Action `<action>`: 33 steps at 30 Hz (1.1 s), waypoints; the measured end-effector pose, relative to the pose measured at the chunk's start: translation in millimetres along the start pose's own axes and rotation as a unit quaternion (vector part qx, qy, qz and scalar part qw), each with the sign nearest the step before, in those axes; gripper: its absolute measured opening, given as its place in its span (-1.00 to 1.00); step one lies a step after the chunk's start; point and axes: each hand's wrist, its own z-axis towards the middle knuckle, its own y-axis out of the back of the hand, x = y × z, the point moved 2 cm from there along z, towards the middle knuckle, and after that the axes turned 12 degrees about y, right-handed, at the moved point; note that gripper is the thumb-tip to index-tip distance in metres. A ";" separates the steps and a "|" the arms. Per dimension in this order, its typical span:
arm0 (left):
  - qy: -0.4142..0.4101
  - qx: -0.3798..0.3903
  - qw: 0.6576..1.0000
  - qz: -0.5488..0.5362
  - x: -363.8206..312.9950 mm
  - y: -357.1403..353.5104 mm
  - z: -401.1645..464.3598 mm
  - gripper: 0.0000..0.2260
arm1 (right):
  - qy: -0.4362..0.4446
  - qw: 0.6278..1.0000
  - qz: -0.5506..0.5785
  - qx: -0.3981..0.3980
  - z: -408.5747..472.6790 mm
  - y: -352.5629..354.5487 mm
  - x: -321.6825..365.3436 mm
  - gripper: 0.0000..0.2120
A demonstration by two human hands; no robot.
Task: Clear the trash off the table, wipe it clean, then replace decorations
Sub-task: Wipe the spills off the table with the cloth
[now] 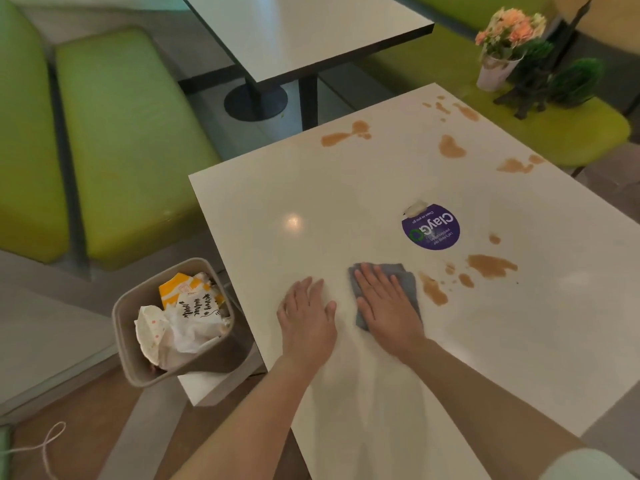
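My right hand (386, 304) presses flat, fingers straight, on a grey-blue cloth (407, 278) lying on the white table (346, 195). My left hand (308, 313) rests flat on the bare tabletop just left of the cloth. Brown liquid spills lie right of the cloth (433, 289), further right (491, 265), and along the far edge (346, 133). A round purple sticker (431, 226) is stuck on the table beyond the cloth. The decorations stand on the green bench at the far right: a white pot of pink flowers (498, 64), a dark Eiffel Tower model (540, 81) and small green plants (575, 81).
A beige trash bin (128, 341) full of crumpled wrappers and a yellow carton stands on the floor left of the table. Green benches (121, 133) sit at the left. Another white table (294, 29) stands behind. A white cord (48, 441) lies on the floor.
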 end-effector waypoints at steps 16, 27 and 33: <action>0.010 0.063 0.998 0.015 -14.7 -52.6 -74.5 -0.23 | 0.057 0.998 -0.037 0.005 -117.6 -1.6 -5.9 -0.50; 0.042 0.130 0.990 0.024 -18.2 -42.7 -72.9 -0.39 | 0.075 0.997 0.007 0.014 -138.4 -1.5 4.6 -0.52; 0.050 0.143 0.986 0.065 -19.7 -43.9 -71.2 -0.36 | -0.088 0.996 -0.002 -0.023 -123.1 9.6 -56.7 -0.42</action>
